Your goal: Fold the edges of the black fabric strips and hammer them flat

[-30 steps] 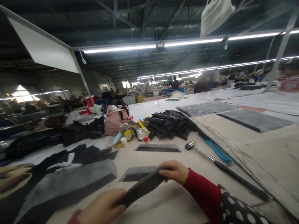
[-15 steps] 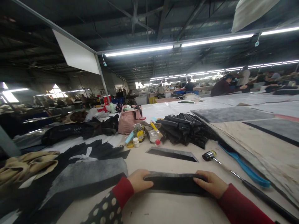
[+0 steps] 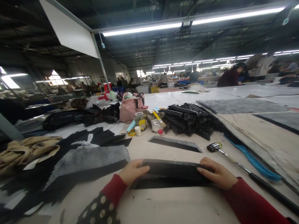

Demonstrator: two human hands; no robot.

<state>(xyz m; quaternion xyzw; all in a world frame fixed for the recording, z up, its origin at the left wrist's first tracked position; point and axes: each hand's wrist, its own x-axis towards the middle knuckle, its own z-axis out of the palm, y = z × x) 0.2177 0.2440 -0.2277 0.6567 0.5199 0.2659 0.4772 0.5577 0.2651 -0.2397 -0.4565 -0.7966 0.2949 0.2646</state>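
A black strip of material with a grey upper edge stretches between my hands, just above the pale tabletop. My left hand pinches its left end, thumb in front. At the other end, my right hand grips it the same way. A dark band shows under the strip; whether it is a second layer or shadow I cannot tell. Beyond the strip lies another black and grey strip, flat on the table. To the right of my right hand rests a mallet with a black head and a long dark handle.
Black pieces are heaped at the centre back, with more black sheets at left. A glass jar, a brush with a yellow handle and a pink bag stand behind. A blue strap lies right. A co-worker leans over the far table.
The view has tilted down and shifted slightly. The held strip appears raised a little, with a dark band now visible beneath it. Both hands keep their grip, slightly farther apart.
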